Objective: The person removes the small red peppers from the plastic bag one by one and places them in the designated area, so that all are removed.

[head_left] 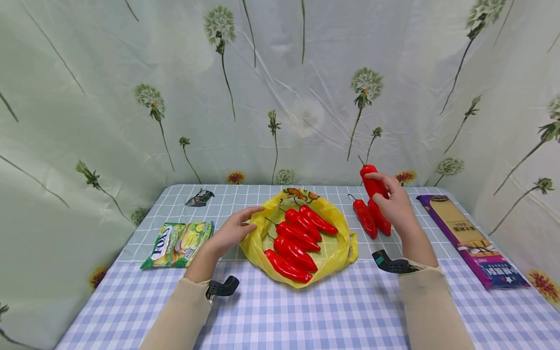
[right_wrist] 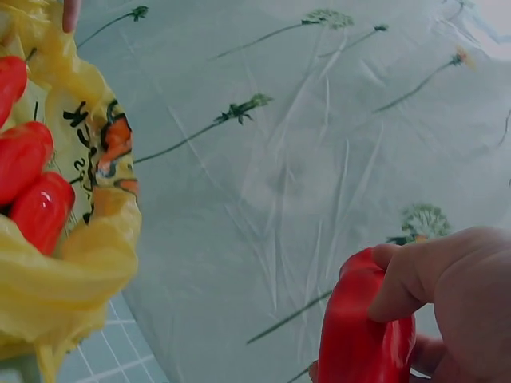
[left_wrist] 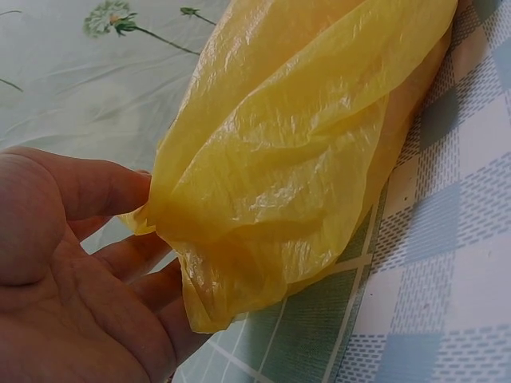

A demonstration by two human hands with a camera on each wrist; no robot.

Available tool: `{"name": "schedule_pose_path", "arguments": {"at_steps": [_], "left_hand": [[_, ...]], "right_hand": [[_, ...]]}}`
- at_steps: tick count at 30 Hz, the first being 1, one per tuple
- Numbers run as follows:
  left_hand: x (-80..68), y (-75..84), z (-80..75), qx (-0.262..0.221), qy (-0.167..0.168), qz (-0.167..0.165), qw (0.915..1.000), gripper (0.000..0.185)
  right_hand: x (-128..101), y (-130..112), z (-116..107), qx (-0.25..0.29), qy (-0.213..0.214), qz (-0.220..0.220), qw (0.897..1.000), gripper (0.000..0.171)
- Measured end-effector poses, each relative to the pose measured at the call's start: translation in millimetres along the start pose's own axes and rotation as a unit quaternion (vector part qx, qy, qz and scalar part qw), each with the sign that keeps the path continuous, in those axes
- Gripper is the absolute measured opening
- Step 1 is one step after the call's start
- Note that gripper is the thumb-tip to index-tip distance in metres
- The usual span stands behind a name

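My right hand [head_left: 395, 201] grips a red pepper [head_left: 372, 179] by its side, stem up, above the table's right half. Two more red peppers [head_left: 365, 218] lie just under that hand. At the centre, a yellow plastic bag [head_left: 345, 253] lies spread wide, with several red peppers [head_left: 297, 236] in a slanting row inside. The left hand [head_left: 233, 228] is at the bag's left rim. In the left wrist view, its thumb [left_wrist: 112, 188] and fingers pinch the bag's edge. The right wrist view has the held pepper [right_wrist: 359, 319] between thumb and fingers, its lower end cut off.
Left of the bag lies a green FOX'S packet [head_left: 179, 244], with a small black wrapper [head_left: 200, 198] behind it. A long purple pasta packet [head_left: 472, 238] lies along the right side. A flower-printed curtain [head_left: 280, 97] hangs behind the checked tablecloth [head_left: 315, 316].
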State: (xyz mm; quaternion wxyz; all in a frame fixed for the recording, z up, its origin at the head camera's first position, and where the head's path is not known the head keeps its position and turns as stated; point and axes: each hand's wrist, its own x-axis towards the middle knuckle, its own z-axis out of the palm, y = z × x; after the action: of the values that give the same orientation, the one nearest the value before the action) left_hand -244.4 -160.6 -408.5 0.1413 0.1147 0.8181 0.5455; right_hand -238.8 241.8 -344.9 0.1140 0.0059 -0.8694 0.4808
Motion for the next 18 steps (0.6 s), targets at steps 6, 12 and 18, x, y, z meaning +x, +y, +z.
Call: {"name": "schedule_pose_path", "arguments": {"at_steps": [6,12,18], "left_hand": [[0.6,0.3,0.6,-0.002,0.001,0.005,1.0,0.05],[-0.2,-0.2,0.2,-0.003,0.004,0.006,1.0,0.05],[0.5,-2.7,0.2,-0.001,0.001,0.008,1.0,0.049]], "right_hand": [[2,5,-6,0.011,0.01,0.03,0.999,0.057],[2,12,-8,0.016,0.017,0.052,0.998,0.06],[4,23,-10,0.026,0.017,0.073,0.997,0.063]]}}
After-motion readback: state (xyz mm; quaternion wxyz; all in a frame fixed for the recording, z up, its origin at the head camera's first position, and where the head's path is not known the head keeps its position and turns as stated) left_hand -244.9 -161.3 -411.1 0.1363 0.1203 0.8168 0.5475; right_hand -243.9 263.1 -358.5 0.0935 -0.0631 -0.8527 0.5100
